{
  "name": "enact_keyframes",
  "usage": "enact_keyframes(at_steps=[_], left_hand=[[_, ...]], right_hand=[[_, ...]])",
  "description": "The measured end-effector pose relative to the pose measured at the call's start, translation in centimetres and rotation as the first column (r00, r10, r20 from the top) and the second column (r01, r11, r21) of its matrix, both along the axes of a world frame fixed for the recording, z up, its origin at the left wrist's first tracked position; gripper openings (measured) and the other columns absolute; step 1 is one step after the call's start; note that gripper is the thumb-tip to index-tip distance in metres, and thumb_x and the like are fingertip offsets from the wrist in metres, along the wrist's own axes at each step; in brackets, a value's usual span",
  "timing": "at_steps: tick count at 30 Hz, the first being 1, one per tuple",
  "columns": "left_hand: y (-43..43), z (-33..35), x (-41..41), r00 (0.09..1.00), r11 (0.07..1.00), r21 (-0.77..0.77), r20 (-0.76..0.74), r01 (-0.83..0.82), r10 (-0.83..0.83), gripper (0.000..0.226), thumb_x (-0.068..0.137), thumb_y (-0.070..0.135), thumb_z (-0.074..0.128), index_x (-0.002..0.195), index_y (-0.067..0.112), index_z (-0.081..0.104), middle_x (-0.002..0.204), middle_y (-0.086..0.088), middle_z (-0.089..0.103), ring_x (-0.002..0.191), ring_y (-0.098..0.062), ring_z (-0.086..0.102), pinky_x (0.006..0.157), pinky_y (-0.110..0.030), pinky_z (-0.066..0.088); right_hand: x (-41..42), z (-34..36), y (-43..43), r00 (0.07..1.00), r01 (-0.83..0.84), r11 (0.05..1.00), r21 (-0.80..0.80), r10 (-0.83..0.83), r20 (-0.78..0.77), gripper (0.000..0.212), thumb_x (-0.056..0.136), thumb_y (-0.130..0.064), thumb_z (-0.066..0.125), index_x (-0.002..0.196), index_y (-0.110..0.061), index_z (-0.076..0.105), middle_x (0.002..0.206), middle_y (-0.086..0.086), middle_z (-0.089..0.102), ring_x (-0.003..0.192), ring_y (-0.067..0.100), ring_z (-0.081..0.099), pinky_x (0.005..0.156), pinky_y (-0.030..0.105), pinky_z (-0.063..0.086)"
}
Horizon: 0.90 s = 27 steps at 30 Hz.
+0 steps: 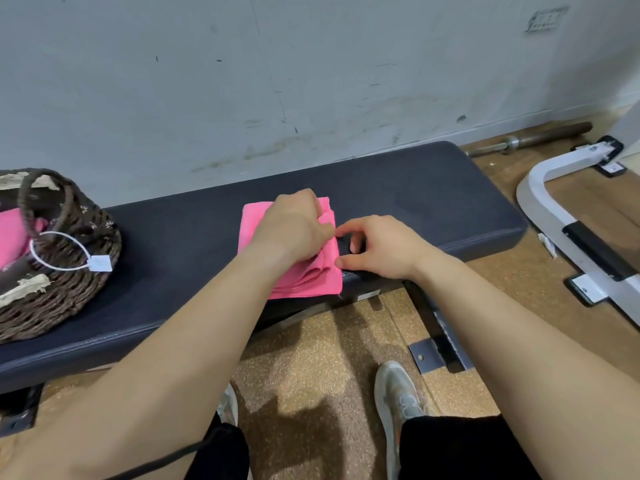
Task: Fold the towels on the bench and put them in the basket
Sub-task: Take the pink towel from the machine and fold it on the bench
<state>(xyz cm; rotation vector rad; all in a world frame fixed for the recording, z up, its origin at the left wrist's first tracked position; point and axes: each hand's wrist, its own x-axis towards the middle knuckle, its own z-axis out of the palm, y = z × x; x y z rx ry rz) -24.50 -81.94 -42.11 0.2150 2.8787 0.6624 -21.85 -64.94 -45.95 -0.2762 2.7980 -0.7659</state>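
Pinching at the right edge of the towel [304, 285], the left fingers [323, 232] curl tight on a raised fold of pink cloth; we mark that as a grip. The right fingers [343, 232] form a wide C. Index tip and thumb tip both touch the same edge, with dark bench showing in the gap. We cannot tell if they hold cloth or only touch it.

The left hand [294, 226] lies palm down on the towel and covers its upper middle. The right hand [384, 247] sits just beside the towel on the bench [173, 254], wrist toward the front edge. Both forearms are bare and come in from the bottom of the view.

Towel: pink, partly folded, several layers showing at the near corner. It lies at the bench's middle, near corner reaching the front edge. We see a dark padded bench running along a scuffed grey wall [311, 81].

Basket [69, 289]: dark, woven, with a handle, on the bench's left end, well apart from the towel. Inside it we see a second towel [10, 237], also pink, cut off by the frame edge. A white tag [100, 264] on a white loop hangs at the basket's side.

Below the bench we note a speckled tan floor [311, 358] and a light shoe [398, 400]. Right of the bench a white metal frame [554, 216] stands on the floor, and a bar [540, 136] lies along the wall.
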Motion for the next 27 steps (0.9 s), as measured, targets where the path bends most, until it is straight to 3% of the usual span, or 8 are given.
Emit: enact_keyframes(at_steps=[5, 7, 9, 11, 13, 17, 22, 27], left_hand=[[1.0, -0.2, 0.6, 0.993, 0.99, -0.102, 0.088, 0.094, -0.085, 0.029, 0.087, 0.033, 0.063, 0.104, 0.011, 0.059, 0.083, -0.008, 0.072, 0.08, -0.027, 0.068, 0.076, -0.04, 0.056], [0.5, 0.5, 0.7, 0.977, 0.993, 0.04, 0.178, 0.11, -0.116, 0.025, 0.093, 0.029, 0.058, 0.091, 0.005, 0.065, 0.069, -0.012, 0.073, 0.067, -0.027, 0.071, 0.07, -0.036, 0.057], [-0.4, 1.3, 0.8, 0.96, 0.962, 0.268, 0.251, 0.052, -0.122, 0.024, 0.097, 0.019, 0.054, 0.086, 0.002, 0.069, 0.073, -0.013, 0.074, 0.061, -0.029, 0.072, 0.063, -0.036, 0.059], [-2.0, 1.8, 0.6, 0.983, 0.942, 0.333, 0.16, 0.032, -0.09, 0.017, 0.096, 0.016, 0.056, 0.089, 0.013, 0.072, 0.074, -0.004, 0.074, 0.062, -0.022, 0.072, 0.061, -0.031, 0.057], [-3.6, 1.4, 0.1, 0.996, 0.974, 0.221, -0.078, 0.058, -0.042, 0.015, 0.092, 0.018, 0.059, 0.092, 0.026, 0.072, 0.075, 0.007, 0.072, 0.072, -0.012, 0.069, 0.071, -0.029, 0.054], [-6.2, -1.0, -0.5, 0.932, 0.996, -0.005, -0.352, 0.088, -0.084, 0.022, 0.093, 0.021, 0.057, 0.111, 0.025, 0.069, 0.113, 0.007, 0.063, 0.11, -0.016, 0.054, 0.093, -0.035, 0.045], [-7.7, -4.4, -0.5, 0.945, 0.98, -0.12, -0.27, 0.159, -0.186, 0.041, 0.101, 0.026, 0.047, 0.141, 0.017, 0.051, 0.15, -0.003, 0.045, 0.142, -0.024, 0.035, 0.115, -0.044, 0.032], [-8.0, -6.0, 0.1, 0.979, 0.972, -0.174, -0.102, 0.16, -0.179, 0.062, 0.105, 0.044, 0.023, 0.159, 0.019, 0.008, 0.166, 0.003, 0.003, 0.153, -0.019, -0.002, 0.123, -0.047, 0.012]], right_hand=[[-0.1, 0.6, 0.1, 0.999, -0.026, 1.0, -0.003, 0.026, 0.041, 0.037, 0.081, -0.043, 0.075, 0.117, -0.034, 0.069, 0.079, -0.013, 0.065, 0.074, 0.003, 0.06, 0.072, 0.034, 0.052], [-0.2, 1.2, 0.2, 0.999, 0.031, 0.999, 0.03, -0.032, 0.027, 0.024, 0.084, -0.034, 0.067, 0.108, -0.033, 0.071, 0.078, -0.015, 0.065, 0.079, 0.006, 0.061, 0.077, 0.037, 0.055], [-0.1, 1.8, -0.3, 0.983, 0.162, 0.987, -0.006, -0.162, -0.084, 0.025, 0.086, -0.023, 0.056, 0.103, -0.032, 0.071, 0.082, -0.017, 0.065, 0.093, 0.014, 0.063, 0.082, 0.036, 0.054], [-0.2, 2.5, -1.5, 0.935, 0.249, 0.961, -0.122, -0.272, -0.228, 0.025, 0.088, -0.02, 0.051, 0.101, -0.03, 0.07, 0.095, -0.012, 0.066, 0.099, 0.018, 0.062, 0.084, 0.036, 0.052], [-0.2, 3.0, -3.3, 0.906, 0.233, 0.959, -0.16, -0.274, -0.324, 0.027, 0.091, -0.022, 0.05, 0.11, -0.025, 0.069, 0.11, -0.004, 0.064, 0.105, 0.02, 0.059, 0.087, 0.037, 0.05], [0.5, 2.1, -6.9, 0.935, 0.081, 0.993, 0.091, -0.044, -0.351, 0.051, 0.095, -0.031, 0.048, 0.143, -0.015, 0.051, 0.144, 0.009, 0.049, 0.128, 0.031, 0.048, 0.104, 0.044, 0.042], [1.3, -1.0, -7.4, 0.986, -0.019, 0.966, 0.256, 0.06, -0.155, 0.072, 0.103, -0.048, 0.028, 0.16, -0.009, 0.008, 0.168, 0.012, -0.003, 0.155, 0.026, -0.002, 0.125, 0.045, 0.004], [1.5, -2.3, -6.7, 0.994, -0.015, 0.969, 0.247, 0.04, -0.098, 0.077, 0.101, -0.061, 0.018, 0.16, -0.018, -0.008, 0.167, 0.004, -0.018, 0.153, 0.017, -0.016, 0.125, 0.046, -0.004]])
